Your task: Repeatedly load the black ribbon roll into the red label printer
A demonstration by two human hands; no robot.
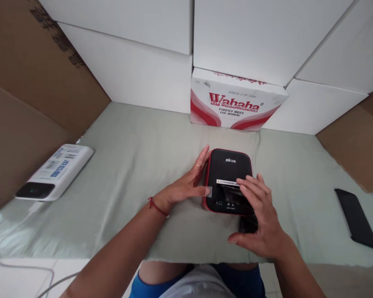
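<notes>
A black device with rounded corners and a red rim (230, 169) lies flat on the cloth in front of me. Its top carries a white warning strip, a glossy dark panel and small icons. Along its left edge rests my left hand (188, 182), fingers against the side and thumb on the grey patch at the lower left corner. My right hand (259, 215) lies over the lower right of the device, fingertips at the panel and strip, thumb held apart below. A glossy black piece (248, 224) shows beneath that palm, partly hidden; its kind is unclear.
A white power bank (59, 169) with a lit display and a cable sits at the left. At the right lies a flat black object (357, 219). A Wahaha carton (236, 103) stands behind, before white boxes (143, 70). Brown cardboard (27, 82) flanks the cloth-covered table (136, 140).
</notes>
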